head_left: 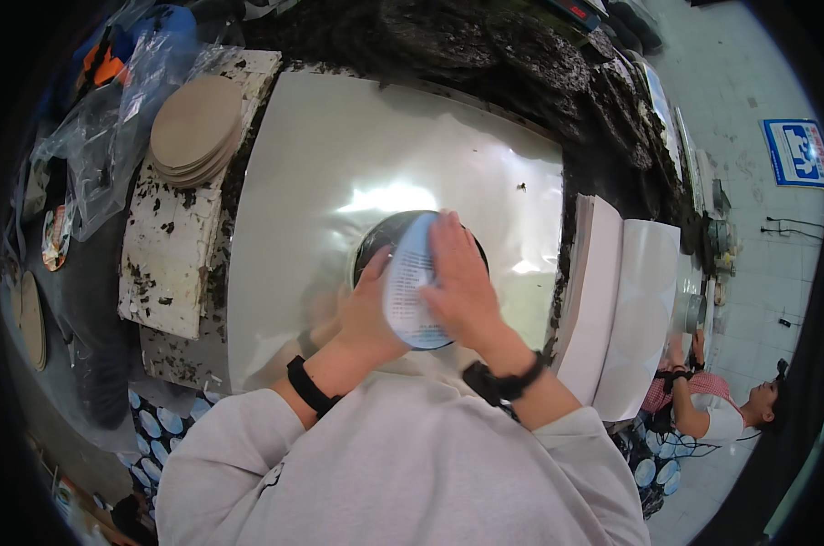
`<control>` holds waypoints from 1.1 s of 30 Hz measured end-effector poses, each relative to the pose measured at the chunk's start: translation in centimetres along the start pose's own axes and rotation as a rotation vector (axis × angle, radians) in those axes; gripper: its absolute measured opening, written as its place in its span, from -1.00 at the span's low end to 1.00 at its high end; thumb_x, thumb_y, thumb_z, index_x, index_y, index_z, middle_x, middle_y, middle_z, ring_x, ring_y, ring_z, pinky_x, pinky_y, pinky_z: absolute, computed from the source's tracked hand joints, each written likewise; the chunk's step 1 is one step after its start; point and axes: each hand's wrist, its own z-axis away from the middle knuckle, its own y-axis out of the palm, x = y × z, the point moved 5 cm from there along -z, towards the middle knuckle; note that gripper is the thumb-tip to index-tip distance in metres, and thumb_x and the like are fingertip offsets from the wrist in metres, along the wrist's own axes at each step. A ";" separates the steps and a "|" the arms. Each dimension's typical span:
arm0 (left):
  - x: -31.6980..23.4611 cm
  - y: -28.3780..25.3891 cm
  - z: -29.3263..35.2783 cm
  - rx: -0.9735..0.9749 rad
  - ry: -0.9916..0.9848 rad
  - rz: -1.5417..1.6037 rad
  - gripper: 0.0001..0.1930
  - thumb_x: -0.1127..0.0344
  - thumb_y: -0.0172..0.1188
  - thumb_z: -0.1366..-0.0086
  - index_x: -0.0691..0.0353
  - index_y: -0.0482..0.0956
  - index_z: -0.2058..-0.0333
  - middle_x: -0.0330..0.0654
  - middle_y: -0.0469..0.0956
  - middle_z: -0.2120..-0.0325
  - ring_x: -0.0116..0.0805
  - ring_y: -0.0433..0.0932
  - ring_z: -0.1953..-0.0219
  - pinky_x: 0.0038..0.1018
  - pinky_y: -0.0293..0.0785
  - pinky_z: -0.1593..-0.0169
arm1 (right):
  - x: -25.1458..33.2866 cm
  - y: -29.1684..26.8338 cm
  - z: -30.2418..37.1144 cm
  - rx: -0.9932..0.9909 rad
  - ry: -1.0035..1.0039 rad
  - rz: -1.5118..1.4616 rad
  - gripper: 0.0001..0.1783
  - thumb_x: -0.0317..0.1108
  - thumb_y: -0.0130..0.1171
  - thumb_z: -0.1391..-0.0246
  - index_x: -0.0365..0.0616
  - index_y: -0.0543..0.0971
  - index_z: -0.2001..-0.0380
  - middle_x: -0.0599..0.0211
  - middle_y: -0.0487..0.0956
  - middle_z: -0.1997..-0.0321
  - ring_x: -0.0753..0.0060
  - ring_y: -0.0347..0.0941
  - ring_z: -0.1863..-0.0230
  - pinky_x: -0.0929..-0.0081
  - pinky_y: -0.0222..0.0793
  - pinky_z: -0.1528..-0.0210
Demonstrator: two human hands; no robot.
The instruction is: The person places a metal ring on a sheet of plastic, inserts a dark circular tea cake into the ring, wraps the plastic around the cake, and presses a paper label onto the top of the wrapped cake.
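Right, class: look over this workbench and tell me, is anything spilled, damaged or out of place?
Yes. The white board left of the shiny sheet is chipped and spattered with dark grime, and a few dark specks lie on the sheet itself. The disc under both hands, left hand and right hand, sits flat over the dark round opening; nothing askew there.

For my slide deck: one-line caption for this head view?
Both hands, left hand and right hand, press a round printed label onto a dark disc.

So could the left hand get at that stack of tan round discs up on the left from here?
Probably yes: the left hand is busy on the round printed disc, but only bare shiny sheet lies between it and the tan discs.
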 end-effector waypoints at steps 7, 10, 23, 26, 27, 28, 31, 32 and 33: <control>-1.4 -2.3 0.7 0.233 0.318 -0.454 -0.44 0.19 0.25 -0.12 0.16 0.44 -0.13 -0.10 0.46 -0.10 -0.16 0.35 -0.22 -0.16 0.09 -0.36 | -1.1 2.6 -0.4 0.046 -0.008 0.312 -0.14 0.12 -0.09 -0.21 -0.26 0.07 -0.38 -0.04 0.01 -0.49 0.00 -0.18 -0.52 0.04 -0.33 -0.49; -0.3 -3.1 1.3 0.177 0.216 -0.416 -0.51 0.21 0.21 -0.13 0.22 0.50 -0.05 -0.08 0.50 -0.06 -0.15 0.34 -0.23 -0.11 -0.02 -0.40 | 0.1 3.1 -1.0 0.190 -0.139 0.347 -0.18 0.10 -0.06 -0.21 -0.18 0.11 -0.38 0.03 0.03 -0.49 0.00 -0.15 -0.52 0.05 -0.31 -0.49; 4.9 -4.7 1.4 0.074 0.005 -0.215 0.13 -0.03 0.53 0.24 0.31 0.16 -0.29 -0.01 0.28 -0.24 -0.03 0.35 -0.21 -0.24 0.35 -0.19 | 2.3 4.6 0.1 0.374 -0.274 0.543 -0.22 0.14 0.06 -0.15 -0.05 0.26 -0.33 0.03 0.13 -0.44 -0.05 -0.09 -0.49 0.00 -0.22 -0.47; 5.9 -6.4 -0.2 0.267 -0.117 -0.128 0.20 -0.07 0.56 0.27 0.33 0.11 -0.30 0.01 0.25 -0.25 0.04 0.40 -0.16 -0.27 0.41 -0.12 | 4.1 3.1 2.6 0.442 -0.335 0.376 -0.24 0.13 0.07 -0.15 -0.08 0.29 -0.31 0.01 0.18 -0.41 -0.06 -0.05 -0.47 -0.01 -0.20 -0.46; 5.9 -7.2 -0.9 0.339 -0.255 0.018 0.06 -0.04 0.47 0.08 0.30 0.11 -0.31 0.04 0.28 -0.24 0.04 0.42 -0.15 -0.28 0.42 -0.11 | 4.5 2.3 3.0 0.361 -0.320 0.255 -0.25 0.12 0.07 -0.16 -0.09 0.30 -0.30 0.00 0.19 -0.40 -0.06 -0.03 -0.47 -0.02 -0.19 -0.46; 5.1 -6.6 -0.1 0.330 -0.263 0.003 0.06 -0.04 0.47 0.08 0.30 0.11 -0.31 0.04 0.28 -0.24 0.04 0.42 -0.15 -0.28 0.42 -0.11 | 4.1 2.9 3.1 0.356 -0.336 0.245 -0.25 0.12 0.07 -0.16 -0.09 0.30 -0.30 0.00 0.19 -0.40 -0.06 -0.03 -0.47 -0.02 -0.19 -0.46; -1.4 -4.3 -1.1 0.193 0.110 -0.008 -0.25 0.25 0.37 -0.09 0.26 0.28 -0.25 -0.09 0.46 -0.06 -0.39 0.44 0.34 -0.50 0.44 0.25 | -0.4 3.7 3.0 0.202 -0.127 0.514 -0.31 0.07 0.04 -0.19 -0.09 0.31 -0.28 0.03 0.20 -0.41 -0.04 0.01 -0.45 -0.03 -0.18 -0.46; -3.5 -4.3 -1.4 0.276 0.125 0.068 -0.36 0.28 0.33 -0.13 0.28 0.37 -0.19 -0.12 0.51 0.01 -0.43 0.42 0.40 -0.51 0.43 0.30 | -0.7 2.9 2.9 0.064 -0.252 0.520 -0.34 0.02 0.03 -0.22 -0.08 0.31 -0.29 0.04 0.17 -0.42 -0.01 -0.01 -0.46 -0.02 -0.19 -0.46; -2.1 -4.5 -2.6 0.118 -0.022 0.201 -0.42 0.27 0.33 -0.13 0.27 0.43 -0.13 -0.13 0.53 0.06 -0.42 0.43 0.42 -0.50 0.43 0.31 | -2.2 2.3 2.9 0.127 -0.218 0.494 -0.35 -0.02 0.04 -0.22 -0.09 0.30 -0.29 0.04 0.15 -0.43 -0.01 -0.03 -0.47 0.01 -0.19 -0.47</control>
